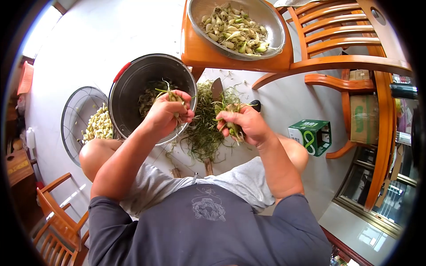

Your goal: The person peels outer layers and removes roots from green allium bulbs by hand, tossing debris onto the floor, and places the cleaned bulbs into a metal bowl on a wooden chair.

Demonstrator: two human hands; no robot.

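My left hand (167,111) is closed around a few small onion-like bulbs (172,95) with green stems and stringy roots, above the right side of a dark bucket (128,93). Inside that bucket lie more bulbs with roots (148,99), partly covered by the hand. A second bunch of such bulbs (234,128) is gripped in my right hand (244,123), its greens and roots poking out between the fingers. Between and beyond the hands, a heap of cut green stems (205,119) lies on the floor, with a broad knife blade (217,90) showing at its far end.
A metal colander of bulbs (273,26) rests on an orange wooden stool (191,48). Left of the bucket stands a wire-mesh basket (71,104) with trimmed white bulbs (100,124). A green box (310,136) sits at right, near a wooden chair (337,62).
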